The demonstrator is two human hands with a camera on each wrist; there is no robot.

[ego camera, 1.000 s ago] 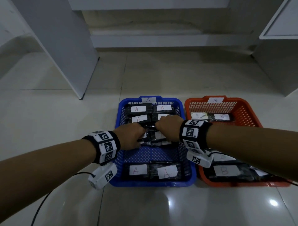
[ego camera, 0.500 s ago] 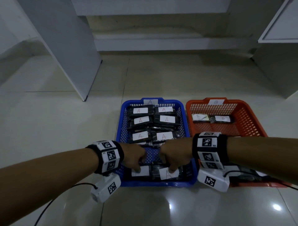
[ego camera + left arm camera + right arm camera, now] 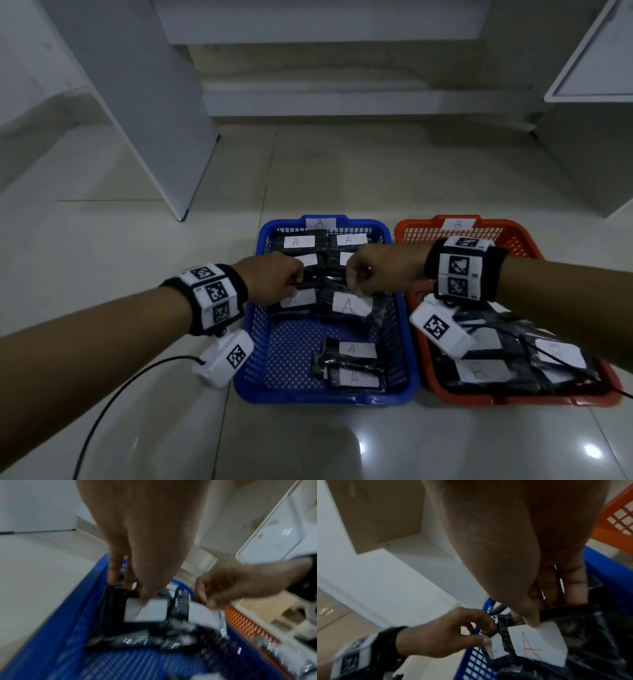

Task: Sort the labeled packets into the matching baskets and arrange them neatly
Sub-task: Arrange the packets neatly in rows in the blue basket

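My left hand (image 3: pixel 272 282) pinches one A-labelled packet (image 3: pixel 299 298); my right hand (image 3: pixel 376 274) pinches its neighbour (image 3: pixel 351 305), fingers clamped, both over the blue basket (image 3: pixel 255 342).

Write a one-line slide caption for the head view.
Both hands, left and right, each grip an A-labeled packet in the blue basket beside the orange basket.

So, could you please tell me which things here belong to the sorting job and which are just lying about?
Part of the job:
- blue basket, tagged A
- orange basket, tagged B
- A packet pinched by the right hand
- A packet pinched by the left hand
- B packets piled in the orange basket

Just lying about:
- white panel
- white cabinet
- black cable
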